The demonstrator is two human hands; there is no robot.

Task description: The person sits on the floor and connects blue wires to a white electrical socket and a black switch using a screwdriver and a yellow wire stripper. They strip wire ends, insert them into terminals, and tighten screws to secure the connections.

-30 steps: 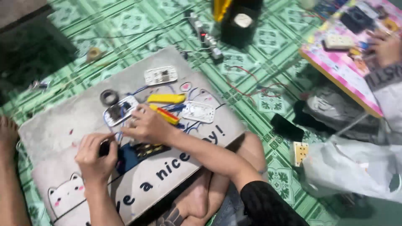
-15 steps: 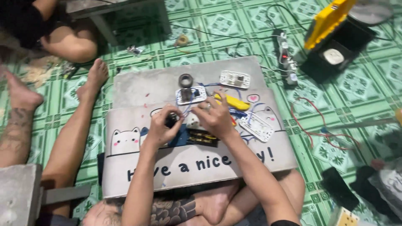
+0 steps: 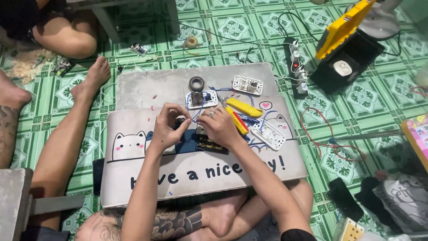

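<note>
My left hand (image 3: 167, 127) pinches a small dark part (image 3: 179, 123) over the grey lap board (image 3: 147, 89). My right hand (image 3: 218, 127), with a ring on one finger, presses on a small black device with gold contacts (image 3: 209, 145) lying on a blue piece. Just beyond my fingers sits a white socket plate (image 3: 201, 99) with blue wires, and a roll of black tape (image 3: 196, 83) lies behind it. A yellow tool (image 3: 243, 107) and a yellow and red tool (image 3: 237, 123) rest to the right of my right hand.
Two more white socket plates (image 3: 247, 85) (image 3: 269, 134) lie on the board. A power strip (image 3: 296, 67), an open yellow-lidded black case (image 3: 345, 49) and loose red wire (image 3: 321, 134) lie on the green tiled floor at the right. Another person's legs (image 3: 67, 129) stretch along the left.
The view has swung and steadied, putting the board in the centre. My two hands have drawn closer together over the black device.
</note>
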